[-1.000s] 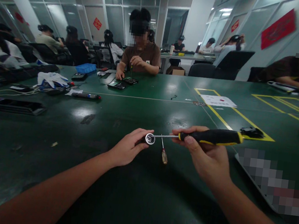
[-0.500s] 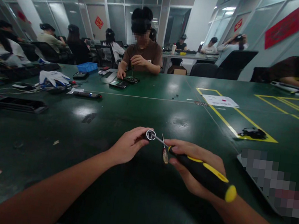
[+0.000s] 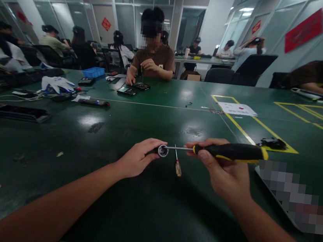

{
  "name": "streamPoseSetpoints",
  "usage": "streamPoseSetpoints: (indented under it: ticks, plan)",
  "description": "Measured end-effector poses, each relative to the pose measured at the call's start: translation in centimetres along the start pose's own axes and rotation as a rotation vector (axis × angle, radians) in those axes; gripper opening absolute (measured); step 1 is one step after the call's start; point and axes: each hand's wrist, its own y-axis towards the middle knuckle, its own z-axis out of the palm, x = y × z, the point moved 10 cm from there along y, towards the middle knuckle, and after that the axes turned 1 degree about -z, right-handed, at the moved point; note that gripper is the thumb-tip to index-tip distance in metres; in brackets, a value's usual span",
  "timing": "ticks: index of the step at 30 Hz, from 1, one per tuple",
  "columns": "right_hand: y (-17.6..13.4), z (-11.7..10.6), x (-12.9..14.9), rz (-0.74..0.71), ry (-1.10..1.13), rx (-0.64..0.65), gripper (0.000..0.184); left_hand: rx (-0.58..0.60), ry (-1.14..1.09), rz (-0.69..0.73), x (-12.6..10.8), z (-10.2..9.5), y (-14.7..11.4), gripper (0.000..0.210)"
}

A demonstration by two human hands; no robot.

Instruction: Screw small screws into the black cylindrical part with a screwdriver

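Between the thumb and fingers of my left hand [image 3: 137, 159] is a small round cylindrical part [image 3: 163, 151], its open, silvery ring-shaped end turned toward me. My right hand [image 3: 228, 172] is closed around a black-and-yellow screwdriver [image 3: 231, 150], held nearly level. Its thin metal shaft points left, and the tip is at the rim or mouth of the cylindrical part; I cannot tell how deep it reaches. A smaller screwdriver [image 3: 178, 168] with a clear amber handle lies on the green table [image 3: 138, 212] between my hands.
Across the table a person [image 3: 154, 59] works on small dark devices [image 3: 132, 89]. White gloves [image 3: 57, 84], a blue basket [image 3: 93, 72] and a dark pen-like tool [image 3: 93, 103] lie to the left. A paper sheet [image 3: 237, 108] and black parts [image 3: 272, 143] are at right, near a blurred-out tray [image 3: 295, 204].
The right hand has swung the screwdriver's handle upward, from slanting down to the right to almost level. The cylindrical part stays in the left hand, barely moved.
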Motion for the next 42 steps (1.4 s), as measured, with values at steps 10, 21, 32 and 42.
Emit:
streamPoseSetpoints:
  ticks: [10, 21, 32, 42]
  plan:
    - [-0.3, -0.3, 0.9, -0.044, -0.066, -0.023, 0.014, -0.023, -0.057, -0.073, 0.5, 0.0, -0.1, 0.037]
    - [-1.1, 1.5, 2.6, -0.245, -0.341, 0.165, 0.023, 0.032, 0.005, -0.036, 0.1, 0.5, 0.1, 0.040]
    - [-1.0, 1.8, 2.4, -0.225, -0.342, 0.213, 0.020, 0.066, -0.009, -0.055, 0.4, 1.0, 0.1, 0.040]
    - [-0.5, 0.9, 1.0, -0.098, -0.201, 0.151, 0.014, 0.081, -0.117, -0.140, 1.1, 1.3, -0.2, 0.039]
